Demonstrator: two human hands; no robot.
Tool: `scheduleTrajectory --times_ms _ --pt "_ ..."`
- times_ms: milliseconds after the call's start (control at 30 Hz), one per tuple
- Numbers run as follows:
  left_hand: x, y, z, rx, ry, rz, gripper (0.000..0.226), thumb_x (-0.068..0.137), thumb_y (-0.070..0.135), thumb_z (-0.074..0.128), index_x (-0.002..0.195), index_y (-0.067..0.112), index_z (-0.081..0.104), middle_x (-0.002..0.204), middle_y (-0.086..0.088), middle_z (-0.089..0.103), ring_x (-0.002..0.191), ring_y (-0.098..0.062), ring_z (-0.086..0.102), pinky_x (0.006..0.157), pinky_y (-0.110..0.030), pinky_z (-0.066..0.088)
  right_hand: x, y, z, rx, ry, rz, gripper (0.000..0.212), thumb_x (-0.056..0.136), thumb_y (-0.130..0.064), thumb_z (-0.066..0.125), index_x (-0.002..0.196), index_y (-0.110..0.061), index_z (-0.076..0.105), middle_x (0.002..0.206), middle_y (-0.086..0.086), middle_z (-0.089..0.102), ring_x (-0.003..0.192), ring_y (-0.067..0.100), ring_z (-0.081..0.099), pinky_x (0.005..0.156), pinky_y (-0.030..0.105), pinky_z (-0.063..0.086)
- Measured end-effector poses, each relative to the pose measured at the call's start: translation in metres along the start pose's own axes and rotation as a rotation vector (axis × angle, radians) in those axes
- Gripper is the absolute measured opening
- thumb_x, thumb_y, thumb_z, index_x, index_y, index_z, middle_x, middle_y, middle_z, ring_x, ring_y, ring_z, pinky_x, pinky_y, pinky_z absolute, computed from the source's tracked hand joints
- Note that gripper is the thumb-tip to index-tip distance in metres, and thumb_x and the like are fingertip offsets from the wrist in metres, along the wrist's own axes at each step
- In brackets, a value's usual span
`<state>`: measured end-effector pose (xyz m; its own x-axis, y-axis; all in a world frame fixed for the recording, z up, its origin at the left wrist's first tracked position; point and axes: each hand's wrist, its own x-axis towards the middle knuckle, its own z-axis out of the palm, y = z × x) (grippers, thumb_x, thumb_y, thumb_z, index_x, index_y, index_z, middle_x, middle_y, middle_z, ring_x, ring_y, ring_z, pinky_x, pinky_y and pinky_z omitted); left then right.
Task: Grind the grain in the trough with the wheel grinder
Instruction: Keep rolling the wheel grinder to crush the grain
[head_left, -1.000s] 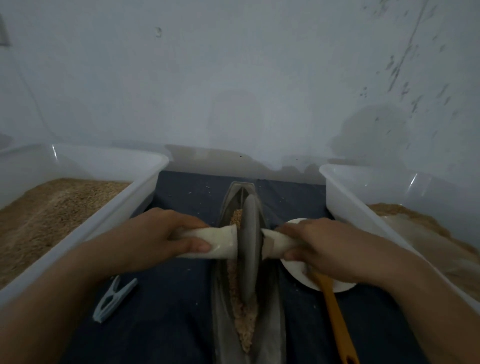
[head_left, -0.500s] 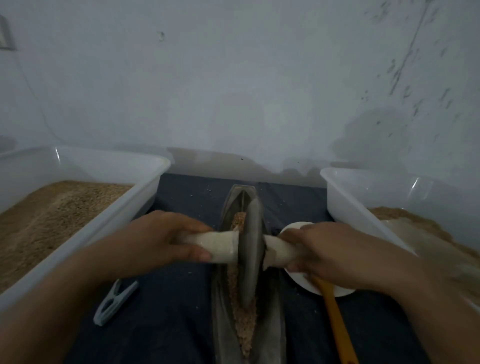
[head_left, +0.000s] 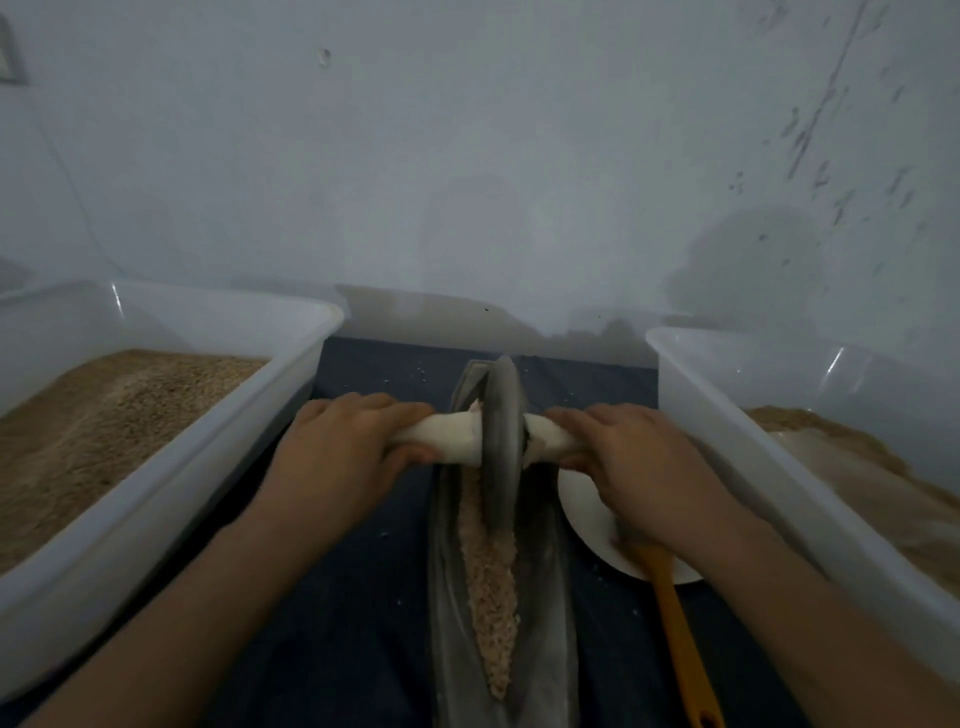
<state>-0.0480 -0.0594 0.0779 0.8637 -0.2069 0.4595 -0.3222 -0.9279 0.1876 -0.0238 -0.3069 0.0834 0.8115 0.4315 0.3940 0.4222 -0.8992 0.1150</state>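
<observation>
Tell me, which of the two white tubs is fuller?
The left tub: its grain lies heaped near the rim, while the right tub holds a lower pile.

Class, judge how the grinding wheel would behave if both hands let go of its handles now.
The wheel stands on a thin edge in the trough, so it would probably tip sideways. Being round, it may also roll along the groove. It looks like solid metal or stone, likely heavy for its size.
</observation>
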Motion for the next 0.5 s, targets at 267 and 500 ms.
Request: scheduleTrajectory --times_ms 267,500 --pt "0.000 -0.006 -0.010 -0.079 -0.106 0.066 0.045 0.080 0.044 0.065 0.124 0.040 0.055 0.108 0.016 0.061 0.099 -0.004 0.055 0.083 -0.016 0.037 -0.004 -0.002 -0.015 -0.056 -0.128 -0.088 0.044 0.093 -0.042 0.047 0.135 -0.033 0.037 0.113 -0.005 0.055 0.102 0.015 0.048 0.076 0.024 0.024" --pt "-0.008 -0.015 -0.049 -0.499 -0.593 0.155 0.039 0.069 0.072 0.057 0.104 0.056 0.061 0.099 0.025 0.067 0.089 0.004 0.063 0.077 -0.014 0.047 -0.029 -0.007 -0.070 0.168 -0.458 -0.176 0.047 0.085 -0.053 0.055 0.129 -0.043 0.042 0.109 -0.016 0.055 0.088 0.000 0.044 0.073 0.021 0.033"
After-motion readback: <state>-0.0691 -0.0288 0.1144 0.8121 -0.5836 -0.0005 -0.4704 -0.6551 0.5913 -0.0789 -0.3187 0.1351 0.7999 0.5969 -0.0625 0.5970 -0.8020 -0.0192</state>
